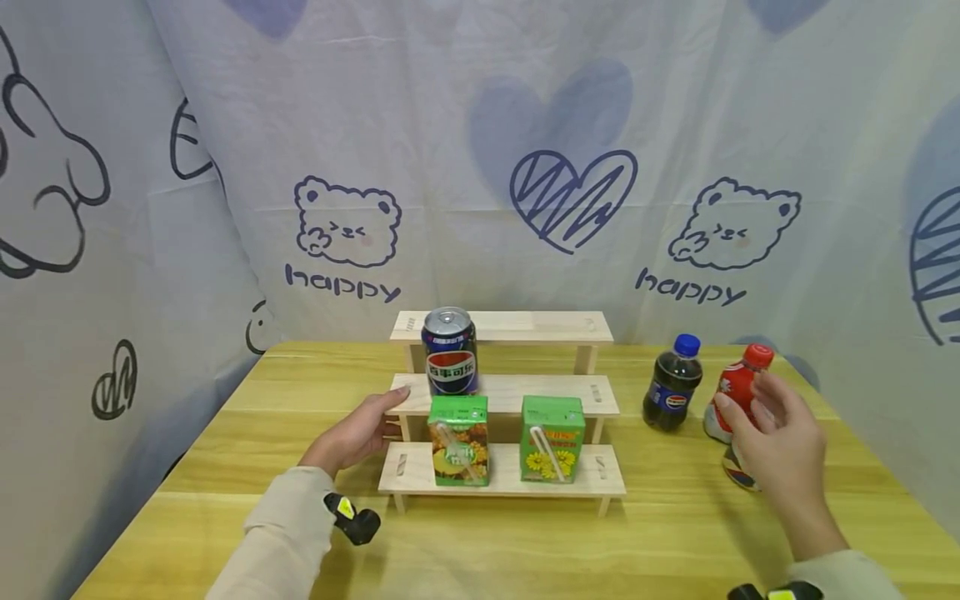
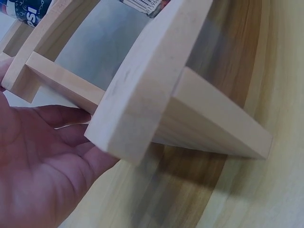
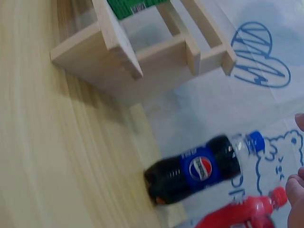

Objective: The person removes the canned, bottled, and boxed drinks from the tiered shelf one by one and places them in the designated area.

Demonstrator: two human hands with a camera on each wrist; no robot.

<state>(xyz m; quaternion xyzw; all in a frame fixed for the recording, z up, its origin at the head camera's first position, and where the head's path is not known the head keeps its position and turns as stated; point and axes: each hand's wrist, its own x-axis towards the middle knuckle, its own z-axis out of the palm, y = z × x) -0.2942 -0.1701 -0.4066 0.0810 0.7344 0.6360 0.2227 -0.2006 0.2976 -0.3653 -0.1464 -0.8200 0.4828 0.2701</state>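
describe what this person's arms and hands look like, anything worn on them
Both the left hand and the right hand are ungloved. The left sleeve is cream and creased; the right sleeve is cream too. The left wrist device is black with a bright yellow patch, as is the right wrist device, partly cut off by the head view's bottom edge.

Your right hand [image 3: 295,199] enters at the right edge, only fingertips showing, near the cap [image 3: 278,196] of the red bottle [image 3: 237,213], which the lower border cuts off. Beside that bottle, the Pepsi [image 3: 199,168] slants across your view, blue cap [image 3: 257,141] toward the upper right. Above, you see the wooden rack [image 3: 164,66] bearing a green carton [image 3: 135,5]; the table [image 3: 28,118] fills the left, the printed cloth [image 3: 204,109] the right.
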